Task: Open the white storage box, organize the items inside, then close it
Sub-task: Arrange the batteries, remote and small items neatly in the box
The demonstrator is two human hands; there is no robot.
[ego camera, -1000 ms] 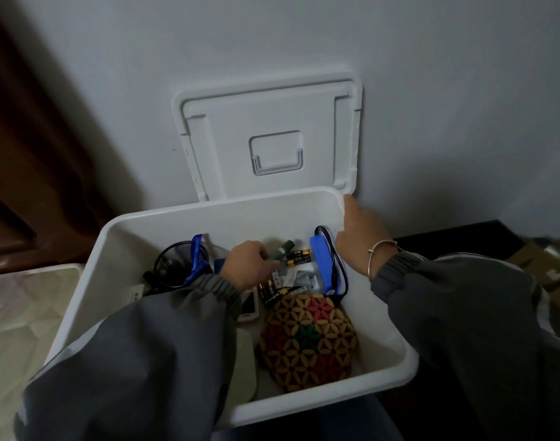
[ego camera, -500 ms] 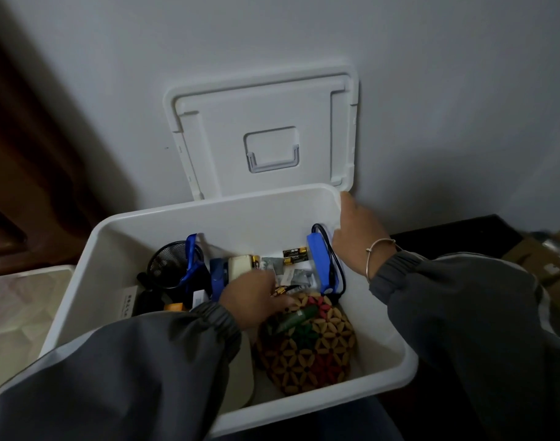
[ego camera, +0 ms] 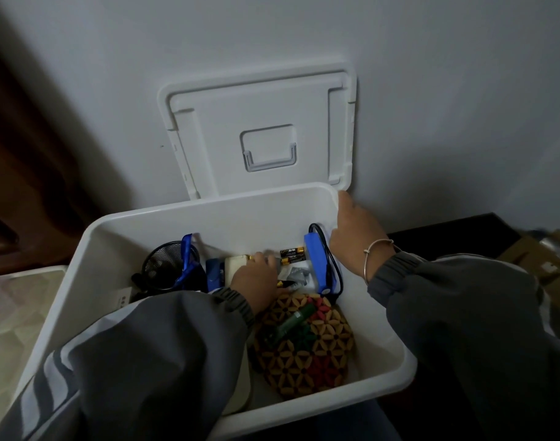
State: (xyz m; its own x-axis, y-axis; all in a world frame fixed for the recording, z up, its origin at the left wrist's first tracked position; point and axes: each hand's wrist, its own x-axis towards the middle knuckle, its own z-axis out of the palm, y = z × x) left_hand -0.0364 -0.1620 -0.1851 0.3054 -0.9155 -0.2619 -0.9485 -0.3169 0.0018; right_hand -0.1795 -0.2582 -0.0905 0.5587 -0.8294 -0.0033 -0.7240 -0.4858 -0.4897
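The white storage box (ego camera: 380, 354) stands open, its lid (ego camera: 208, 148) leaning upright on the wall behind. My left hand (ego camera: 256, 281) is inside, palm down, fingertips on small items next to the batteries (ego camera: 292, 254); whether it holds anything is hidden. My right hand (ego camera: 356, 237) grips the box's right rim near the back corner. A round woven mat (ego camera: 307, 358) lies at the front with a green tube (ego camera: 293, 323) on it. A blue pack with a black cable (ego camera: 316, 265) stands against the right wall. A black mesh fan (ego camera: 162, 265) sits at the left.
A blue strap (ego camera: 186, 259) and a cream block (ego camera: 235, 265) lie by the fan. A pale flat item (ego camera: 243, 389) sits under my left sleeve. A translucent bin (ego camera: 20, 300) stands to the left, cardboard boxes (ego camera: 539, 259) to the right, a wall behind.
My left hand carried the green tube from the back of the box onto the woven mat, left it there and moved back to the batteries. My right hand stayed on the rim.
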